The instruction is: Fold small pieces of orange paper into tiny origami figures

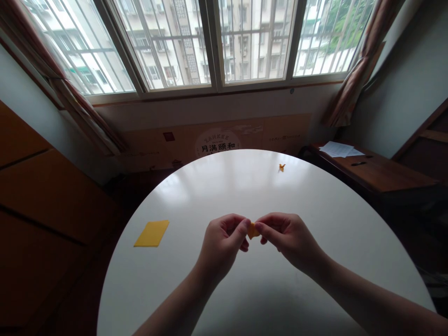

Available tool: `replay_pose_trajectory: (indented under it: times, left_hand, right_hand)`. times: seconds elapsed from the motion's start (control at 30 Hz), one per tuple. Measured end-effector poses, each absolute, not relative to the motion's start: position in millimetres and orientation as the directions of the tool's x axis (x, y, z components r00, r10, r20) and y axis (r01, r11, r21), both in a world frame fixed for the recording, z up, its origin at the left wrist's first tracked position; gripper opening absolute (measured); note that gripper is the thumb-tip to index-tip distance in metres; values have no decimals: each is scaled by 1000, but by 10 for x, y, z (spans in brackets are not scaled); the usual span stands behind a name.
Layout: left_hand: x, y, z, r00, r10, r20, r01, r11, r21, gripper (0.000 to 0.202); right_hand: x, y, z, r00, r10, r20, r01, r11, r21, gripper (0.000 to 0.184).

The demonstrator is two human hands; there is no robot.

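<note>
A small folded piece of yellow paper (252, 231) is pinched between my two hands, above the middle of the white table. My left hand (226, 235) grips its left side between thumb and forefinger. On the right side, the thumb and fingers of my right hand (289, 235) close on it. The fingertips cover much of the paper, so its full folded shape is hidden. To the left lies a flat stack of yellow paper squares (151, 234). Near the table's far edge stands a small folded orange-yellow paper figure (282, 167), perhaps a bird.
The round white table (217, 196) has a glossy top reflecting the window (210, 46). Behind it stands a printed cardboard panel (252, 133). A brown side table (388, 170) at the right bears white sheets (338, 149). An orange-brown cabinet (38, 210) is at the left.
</note>
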State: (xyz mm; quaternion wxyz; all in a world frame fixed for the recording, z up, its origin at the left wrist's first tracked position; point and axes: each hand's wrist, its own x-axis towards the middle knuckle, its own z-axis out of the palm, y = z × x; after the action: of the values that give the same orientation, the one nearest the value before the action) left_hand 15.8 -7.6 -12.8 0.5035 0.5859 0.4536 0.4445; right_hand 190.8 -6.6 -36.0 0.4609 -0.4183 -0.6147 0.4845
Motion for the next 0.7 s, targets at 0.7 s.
replay_pose_trajectory:
  times: [0.7]
  left_hand:
    - [173, -76, -119, 189, 981, 50, 118, -73, 990, 20]
  right_hand:
    - [1913, -40, -409, -282, 954, 106, -108, 78, -991, 24]
